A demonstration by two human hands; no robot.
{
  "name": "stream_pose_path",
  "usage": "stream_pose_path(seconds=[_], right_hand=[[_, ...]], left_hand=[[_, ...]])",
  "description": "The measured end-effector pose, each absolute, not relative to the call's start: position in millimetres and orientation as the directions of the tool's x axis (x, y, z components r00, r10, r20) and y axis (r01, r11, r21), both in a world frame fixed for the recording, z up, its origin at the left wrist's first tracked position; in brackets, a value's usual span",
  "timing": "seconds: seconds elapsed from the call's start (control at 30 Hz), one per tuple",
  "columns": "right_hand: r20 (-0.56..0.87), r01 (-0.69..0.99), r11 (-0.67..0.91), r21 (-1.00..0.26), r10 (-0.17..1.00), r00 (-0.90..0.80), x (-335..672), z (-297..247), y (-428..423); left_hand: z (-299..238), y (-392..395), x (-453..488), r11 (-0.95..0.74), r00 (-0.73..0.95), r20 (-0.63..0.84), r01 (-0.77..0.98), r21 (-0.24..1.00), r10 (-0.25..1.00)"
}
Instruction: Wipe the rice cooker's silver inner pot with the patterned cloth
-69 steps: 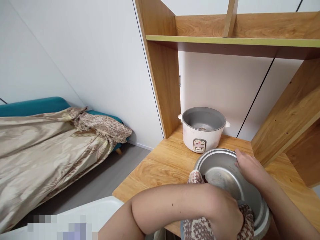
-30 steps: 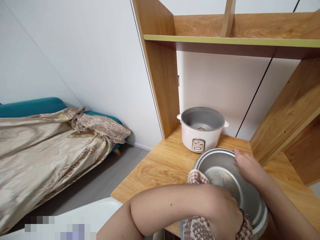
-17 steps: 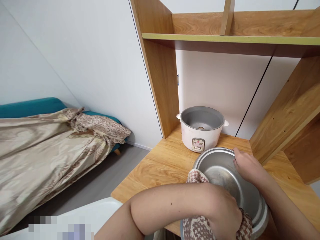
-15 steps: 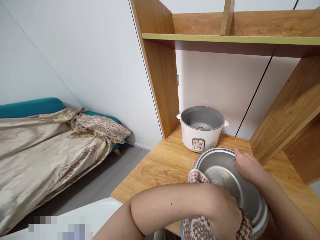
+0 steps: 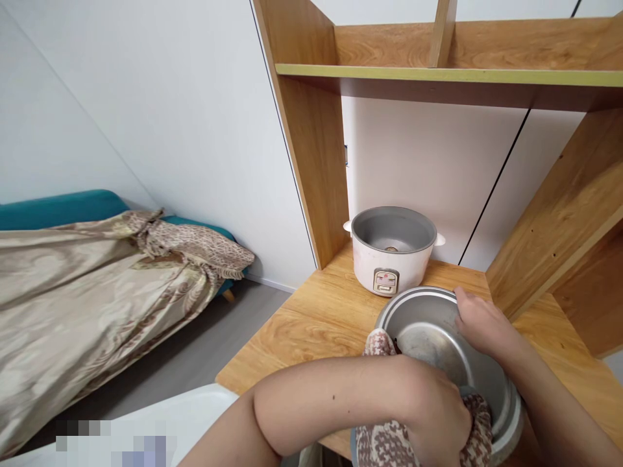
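A silver metal rice cooker inner pot (image 5: 438,347) is tilted toward me over the wooden desk, its hollow inside showing. My right hand (image 5: 481,321) grips its far right rim, thumb on the inner side. Bunched in my left hand (image 5: 438,415) is a brown-and-white patterned cloth (image 5: 384,441), pressed against the pot's near inner wall; that hand's fingers are mostly hidden. One end of the cloth hangs over the pot's left rim. Behind the pot stands a white rice cooker body (image 5: 365,266), lidless, with a grey interior and a switch panel in front.
The wooden desk (image 5: 282,337) has an upright side board (image 5: 311,143) and a shelf (image 5: 438,76) above the cooker. A slanting wooden post (image 5: 559,207) rises at right. Left lie a teal sofa (image 5: 73,202) with a beige cover (image 5: 73,305) and a white chair edge (image 5: 204,399).
The cloth has shifted slightly in my left hand, and a bluish edge of it now shows beside the fingers. My right hand and the pot hold nearly the same position.
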State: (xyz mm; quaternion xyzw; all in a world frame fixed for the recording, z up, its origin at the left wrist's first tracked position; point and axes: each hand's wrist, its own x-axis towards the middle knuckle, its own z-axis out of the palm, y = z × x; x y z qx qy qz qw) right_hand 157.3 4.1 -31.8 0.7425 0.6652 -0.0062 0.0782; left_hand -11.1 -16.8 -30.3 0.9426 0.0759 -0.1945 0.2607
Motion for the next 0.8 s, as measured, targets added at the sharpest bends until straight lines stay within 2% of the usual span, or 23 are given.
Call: stream_pose_path(seconds=[0.1,0.17,0.33,0.53,0.8], right_hand=[[-0.12,0.99,-0.102,0.099,0.986,0.113,157,-31,4],[-0.122,0.992,-0.097,0.087,0.987,0.107,158,-30,5],[-0.136,0.995,-0.085,0.06,0.986,0.092,161,-30,6],[-0.135,0.994,-0.092,0.062,0.986,0.1,162,-31,6],[-0.129,0.993,-0.09,0.07,0.987,0.099,161,-30,5]], left_hand=[[-5,-17,-7,-0.898,0.786,-0.61,0.193,0.396,-0.1],[15,-18,-7,-0.907,0.715,-0.683,0.175,0.384,-0.151],[28,-21,-12,-0.918,0.758,-0.644,0.178,0.353,-0.101],[3,-16,-5,-0.916,0.736,-0.665,0.172,0.362,-0.124],[18,-16,-4,-0.929,0.698,-0.696,0.123,0.349,-0.169]])
